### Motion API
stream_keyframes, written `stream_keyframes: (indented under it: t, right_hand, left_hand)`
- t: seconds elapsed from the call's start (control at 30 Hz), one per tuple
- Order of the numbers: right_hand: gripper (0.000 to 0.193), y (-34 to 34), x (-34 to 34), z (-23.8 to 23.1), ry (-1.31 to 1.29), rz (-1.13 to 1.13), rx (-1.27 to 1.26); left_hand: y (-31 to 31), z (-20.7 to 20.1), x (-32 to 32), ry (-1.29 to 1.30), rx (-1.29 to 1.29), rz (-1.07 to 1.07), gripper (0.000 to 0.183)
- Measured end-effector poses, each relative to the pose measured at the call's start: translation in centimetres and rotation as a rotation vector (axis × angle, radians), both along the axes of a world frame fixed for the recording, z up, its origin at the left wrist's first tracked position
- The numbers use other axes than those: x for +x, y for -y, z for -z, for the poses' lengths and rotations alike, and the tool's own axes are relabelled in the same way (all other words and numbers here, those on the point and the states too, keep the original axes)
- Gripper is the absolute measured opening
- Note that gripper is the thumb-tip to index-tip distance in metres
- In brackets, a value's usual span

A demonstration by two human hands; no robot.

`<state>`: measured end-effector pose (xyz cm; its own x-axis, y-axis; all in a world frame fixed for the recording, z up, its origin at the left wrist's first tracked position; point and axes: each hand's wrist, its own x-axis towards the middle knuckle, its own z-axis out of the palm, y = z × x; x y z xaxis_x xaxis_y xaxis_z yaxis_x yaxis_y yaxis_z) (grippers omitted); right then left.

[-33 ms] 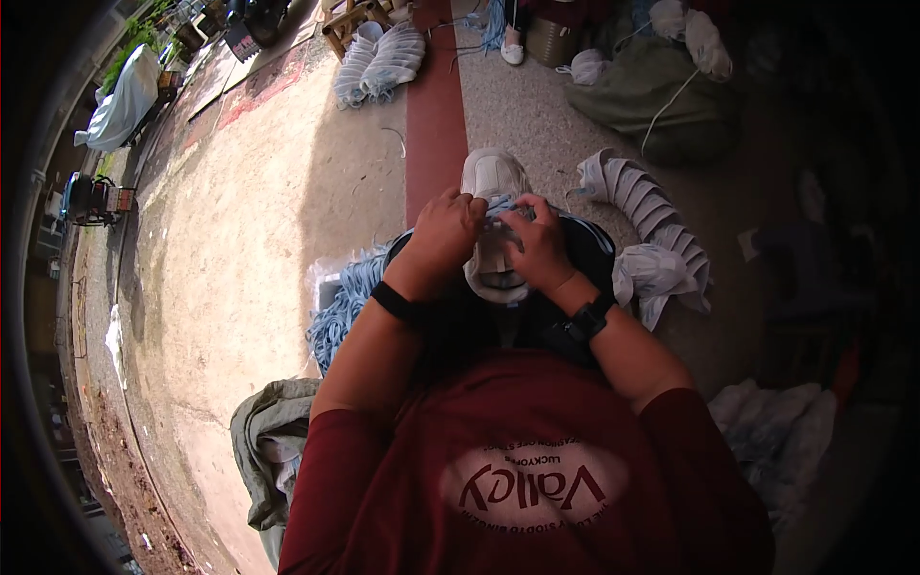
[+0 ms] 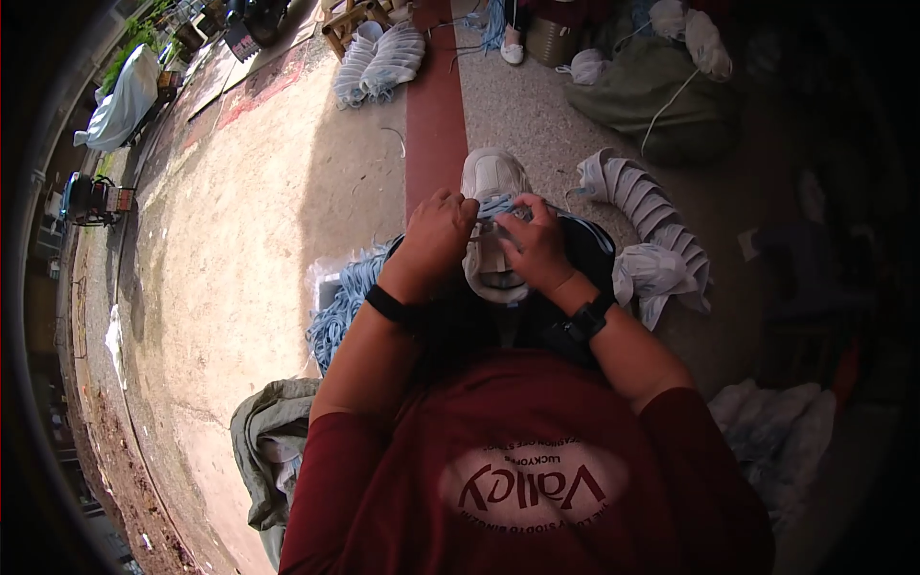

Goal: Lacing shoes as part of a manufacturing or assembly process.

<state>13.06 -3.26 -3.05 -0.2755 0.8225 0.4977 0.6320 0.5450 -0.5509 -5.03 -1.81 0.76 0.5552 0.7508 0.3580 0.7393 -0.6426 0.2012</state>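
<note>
A white sneaker (image 2: 494, 171) rests toe away from me between my knees. Light blue shoelace (image 2: 495, 205) crosses its upper below the toe. On the sneaker's left side my left hand (image 2: 443, 233) is closed, thumb and forefinger pinching the lace. My right hand (image 2: 539, 244) grips the shoe's right edge beside the lacing, its forefinger and thumb bent over the upper. The fingertips of both hands are partly hidden. Left of my legs, a bundle of blue laces (image 2: 345, 311) spills from a plastic-lined box.
A curved row of stacked white shoe pieces (image 2: 652, 206) lies to the right, with a white plastic bag (image 2: 655, 276) beside it. More stacked pieces (image 2: 395, 59) sit at the far left by a wooden stool. A dark green sack (image 2: 661, 105) stands beyond on the right.
My left hand has shifted slightly left, away from the sneaker's middle, and more of the blue lacing shows. My right hand stays nearly in place.
</note>
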Motion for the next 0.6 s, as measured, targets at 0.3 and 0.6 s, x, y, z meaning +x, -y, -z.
stream_keyframes:
  t: [0.3, 0.6]
  right_hand:
    - [0.017, -0.2, -0.7, -0.3, -0.047, -0.004, 0.096]
    - [0.015, 0.1, 19.6, 1.8, -0.951, 0.643, -0.132]
  left_hand:
    - [1.3, 0.5, -0.3, 0.232, -0.278, -0.176, 0.010]
    - [6.3, 1.5, -14.7, -0.106, -0.205, -0.763, 0.011]
